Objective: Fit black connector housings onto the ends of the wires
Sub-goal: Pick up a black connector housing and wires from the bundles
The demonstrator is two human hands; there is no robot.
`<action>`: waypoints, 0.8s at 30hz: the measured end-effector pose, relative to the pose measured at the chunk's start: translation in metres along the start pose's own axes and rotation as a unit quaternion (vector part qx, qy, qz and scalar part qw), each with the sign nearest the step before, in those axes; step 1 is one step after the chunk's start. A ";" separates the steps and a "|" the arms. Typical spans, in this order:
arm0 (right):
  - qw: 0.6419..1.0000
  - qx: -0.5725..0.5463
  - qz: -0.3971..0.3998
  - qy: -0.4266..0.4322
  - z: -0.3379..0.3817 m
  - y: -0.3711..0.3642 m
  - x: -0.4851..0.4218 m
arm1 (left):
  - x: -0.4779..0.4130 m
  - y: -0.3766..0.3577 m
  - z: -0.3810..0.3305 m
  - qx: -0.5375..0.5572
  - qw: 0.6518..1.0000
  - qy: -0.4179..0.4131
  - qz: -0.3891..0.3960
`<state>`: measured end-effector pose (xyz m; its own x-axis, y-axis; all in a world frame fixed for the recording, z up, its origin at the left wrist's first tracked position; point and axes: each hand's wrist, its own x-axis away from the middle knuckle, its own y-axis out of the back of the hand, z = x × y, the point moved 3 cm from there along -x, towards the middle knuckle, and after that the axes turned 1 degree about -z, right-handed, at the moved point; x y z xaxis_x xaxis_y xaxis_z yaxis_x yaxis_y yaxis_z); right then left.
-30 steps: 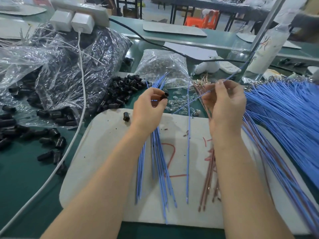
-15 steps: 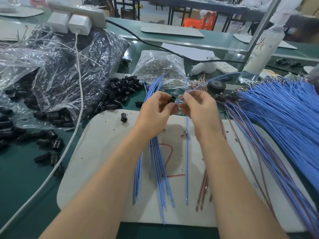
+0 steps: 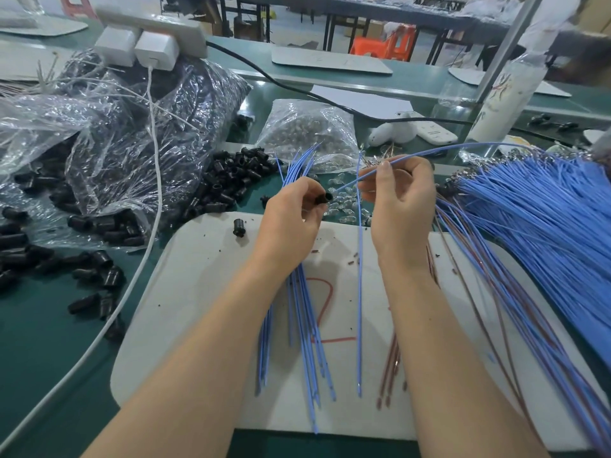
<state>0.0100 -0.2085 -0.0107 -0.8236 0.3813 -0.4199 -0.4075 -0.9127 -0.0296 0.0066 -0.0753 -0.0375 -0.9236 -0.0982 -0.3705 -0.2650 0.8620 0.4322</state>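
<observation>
Housing (image 3: 323,199): one black piece, pinched between the thumb and fingertips of the left hand (image 3: 291,223). It is held above the far edge of the white board (image 3: 198,292), open end facing right.

Left forearm: reaches in from the lower left across the board. The fingers are curled round the housing.

Right forearm: reaches in from the lower right. The right hand (image 3: 401,206) is raised just beside the left, back toward the camera, fingers curled. Thumb and forefinger pinch one blue wire (image 3: 350,182) near its free end. From the pinch the wire arcs up and right toward the blue bundle (image 3: 545,233) on the right of the table (image 3: 39,342). The free end points down-left at the housing's opening and lies just beside it; whether it has entered cannot be told.

On the board: a group of blue wires (image 3: 307,325) under the left wrist, a single blue wire (image 3: 359,309) between the forearms, and brown wires (image 3: 391,361) under the right forearm. A lone housing (image 3: 238,227) lies near the far left corner. A heap of housings (image 3: 231,180) sits beyond it, against a clear bag (image 3: 148,127).
</observation>
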 end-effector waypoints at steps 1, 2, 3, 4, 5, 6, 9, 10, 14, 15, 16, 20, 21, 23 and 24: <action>1.000 0.006 0.004 0.004 0.000 0.000 0.000 | 0.000 0.000 0.000 -0.004 1.000 -0.002 0.001; 1.000 0.013 0.008 0.008 -0.001 -0.001 0.001 | 0.000 0.000 -0.001 -0.007 1.000 -0.004 0.001; 1.000 0.022 0.014 0.012 -0.001 -0.001 0.001 | 0.000 0.000 -0.002 -0.010 1.000 -0.006 0.002; 0.999 0.032 0.020 0.014 -0.001 -0.003 0.002 | 0.000 0.000 -0.002 -0.012 1.000 -0.011 0.002; 0.999 0.040 0.027 0.015 -0.001 -0.004 0.003 | 0.000 0.000 -0.003 -0.014 1.000 -0.016 0.001; 0.998 0.048 0.036 0.015 -0.001 -0.005 0.004 | 0.001 -0.001 -0.003 -0.014 1.000 -0.022 -0.001; 0.995 0.063 0.075 0.015 -0.003 -0.011 0.008 | 0.003 0.000 -0.007 -0.023 0.999 -0.043 -0.007; 0.993 0.079 0.091 0.018 -0.003 -0.013 0.008 | 0.004 0.001 -0.009 -0.034 0.998 -0.056 -0.019; 0.987 0.101 0.123 -0.007 -0.005 -0.014 0.006 | 0.006 0.005 -0.020 -0.087 0.988 -0.104 -0.069; 0.991 0.057 0.121 -0.027 -0.004 -0.013 0.006 | 0.005 0.005 -0.021 -0.088 0.988 -0.108 -0.068; 0.992 0.017 0.116 -0.040 -0.003 -0.012 0.006 | 0.005 0.004 -0.023 -0.089 0.988 -0.109 -0.067; 0.976 -0.058 0.198 -0.066 -0.001 -0.019 0.009 | 0.009 0.005 -0.030 -0.037 0.990 -0.106 -0.084; 0.968 -0.066 0.228 -0.078 -0.002 -0.022 0.010 | 0.009 0.005 -0.031 -0.016 0.990 -0.105 -0.094; 0.957 -0.067 0.261 -0.106 -0.001 -0.028 0.012 | 0.007 0.005 -0.035 0.044 0.991 -0.085 -0.093; 0.958 -0.046 0.265 -0.098 0.000 -0.030 0.012 | 0.004 0.004 -0.033 0.099 0.990 -0.048 -0.087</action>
<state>0.0122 -0.1763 -0.0149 -0.9670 -0.1271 -0.2210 0.1173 -0.9915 0.0568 -0.0073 -0.0889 -0.0107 -0.8355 -0.2152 -0.5055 -0.3506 0.9173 0.1890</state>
